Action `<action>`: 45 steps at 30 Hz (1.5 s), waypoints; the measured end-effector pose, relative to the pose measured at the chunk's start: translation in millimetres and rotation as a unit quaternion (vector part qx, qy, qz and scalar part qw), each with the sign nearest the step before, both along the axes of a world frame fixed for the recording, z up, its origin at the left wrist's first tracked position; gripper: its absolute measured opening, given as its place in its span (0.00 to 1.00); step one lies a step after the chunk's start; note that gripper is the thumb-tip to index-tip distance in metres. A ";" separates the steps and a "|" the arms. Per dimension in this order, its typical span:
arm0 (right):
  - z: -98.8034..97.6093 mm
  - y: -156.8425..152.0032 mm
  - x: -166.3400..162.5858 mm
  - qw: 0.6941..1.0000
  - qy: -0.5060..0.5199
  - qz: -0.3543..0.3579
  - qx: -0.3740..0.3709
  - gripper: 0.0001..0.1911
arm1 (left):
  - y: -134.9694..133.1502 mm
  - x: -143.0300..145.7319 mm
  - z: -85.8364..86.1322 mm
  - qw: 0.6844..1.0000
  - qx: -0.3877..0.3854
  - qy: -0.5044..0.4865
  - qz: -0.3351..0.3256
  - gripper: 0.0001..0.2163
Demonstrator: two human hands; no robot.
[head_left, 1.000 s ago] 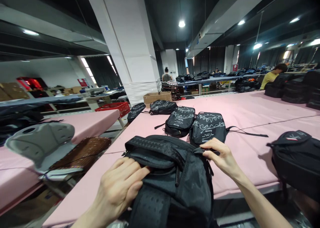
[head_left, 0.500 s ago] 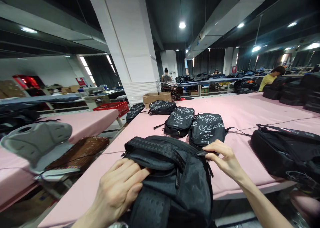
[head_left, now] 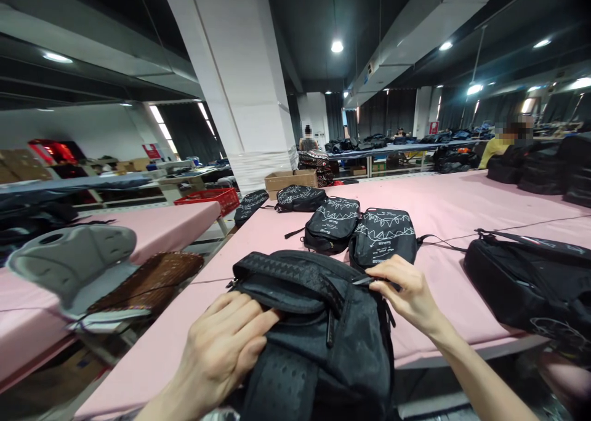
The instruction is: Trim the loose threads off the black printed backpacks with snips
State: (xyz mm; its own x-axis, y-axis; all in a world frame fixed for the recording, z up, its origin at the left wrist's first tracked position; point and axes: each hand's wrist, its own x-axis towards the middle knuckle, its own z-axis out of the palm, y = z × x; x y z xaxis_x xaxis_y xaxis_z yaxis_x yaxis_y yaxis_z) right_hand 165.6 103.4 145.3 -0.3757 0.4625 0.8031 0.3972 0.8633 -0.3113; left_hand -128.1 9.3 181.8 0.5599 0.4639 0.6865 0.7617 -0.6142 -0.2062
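A black backpack (head_left: 323, 328) lies at the near edge of the pink table (head_left: 457, 205). My left hand (head_left: 221, 347) rests on the backpack's left side, fingers curled against the fabric and gripping it. My right hand (head_left: 406, 295) pinches a small dark tab, likely a zipper pull, at the backpack's upper right edge.
Three black bags with white printed patterns (head_left: 383, 236) lie just beyond the backpack, a fourth (head_left: 252, 204) further left. A large black bag (head_left: 530, 279) lies on the table at the right. A grey moulded pad (head_left: 69, 261) and brown mat (head_left: 152, 276) sit on the left table. People work in the background.
The large black bag at the right slid in further onto the table between one second ago and half a second ago. My right hand shifted slightly along the backpack's edge. My left hand barely moved.
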 end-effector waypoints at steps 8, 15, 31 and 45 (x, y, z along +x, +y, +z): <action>4.6 1.3 6.3 1.000 0.002 -0.015 0.019 0.06 | -0.3 2.3 2.1 1.000 0.008 -0.001 -0.005 0.17; 6.8 3.0 0.7 0.998 -0.029 0.003 0.048 0.05 | 2.0 2.1 -1.1 0.999 0.018 -0.015 -0.024 0.16; 44.1 -0.2 -48.9 0.960 0.051 0.068 -0.268 0.21 | -0.1 4.5 2.7 0.999 0.034 0.038 -0.002 0.19; 92.7 5.4 -82.8 0.938 -0.121 0.211 -0.246 0.10 | 16.1 23.8 41.7 0.955 -0.267 0.069 0.110 0.18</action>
